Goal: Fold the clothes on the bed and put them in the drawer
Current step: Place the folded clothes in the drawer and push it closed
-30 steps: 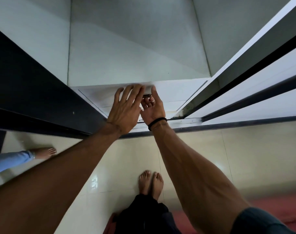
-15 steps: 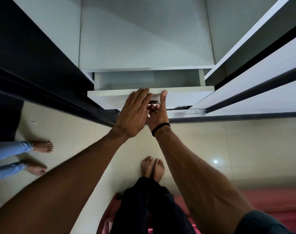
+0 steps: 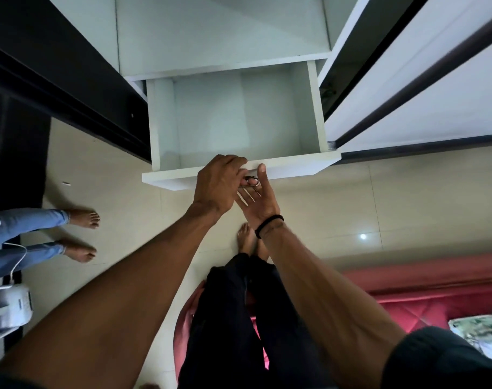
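My left hand [image 3: 218, 184] and right hand [image 3: 257, 199] both grip the metal handle [image 3: 252, 183] with curled fingers; the open drawer [image 3: 315, 108] extends beyond both hands.

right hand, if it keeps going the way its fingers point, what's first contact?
Likely the drawer front: the right hand points up at it, thumb already at its edge, fingers at the metal handle. Depth unclear.
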### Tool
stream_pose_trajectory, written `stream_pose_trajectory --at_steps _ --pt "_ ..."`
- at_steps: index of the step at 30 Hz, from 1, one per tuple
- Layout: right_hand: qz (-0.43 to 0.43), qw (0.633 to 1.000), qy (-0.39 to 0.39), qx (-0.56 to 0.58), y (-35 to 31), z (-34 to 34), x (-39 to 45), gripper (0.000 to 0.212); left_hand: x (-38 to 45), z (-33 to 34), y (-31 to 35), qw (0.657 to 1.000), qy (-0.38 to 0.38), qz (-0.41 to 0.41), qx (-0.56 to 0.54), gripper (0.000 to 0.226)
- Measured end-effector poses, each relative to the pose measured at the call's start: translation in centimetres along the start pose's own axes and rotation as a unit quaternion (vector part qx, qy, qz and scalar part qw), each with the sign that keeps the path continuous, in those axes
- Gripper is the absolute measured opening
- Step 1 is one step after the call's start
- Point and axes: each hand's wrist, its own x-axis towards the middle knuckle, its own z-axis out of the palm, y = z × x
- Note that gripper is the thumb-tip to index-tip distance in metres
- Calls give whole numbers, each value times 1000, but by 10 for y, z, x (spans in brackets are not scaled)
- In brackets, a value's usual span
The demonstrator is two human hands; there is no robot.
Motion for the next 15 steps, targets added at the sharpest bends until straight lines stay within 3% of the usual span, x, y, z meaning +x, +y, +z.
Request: stream_pose_trajectory --at_steps 3,15 --pt "10 1000 -3 -21 9 -12 -18 44 -18 -1 11 1000 -11 -22 -6 21" --pt "48 991 25 -124 8 -37 -52 79 -34 -13 29 991 -131 26 18 18"
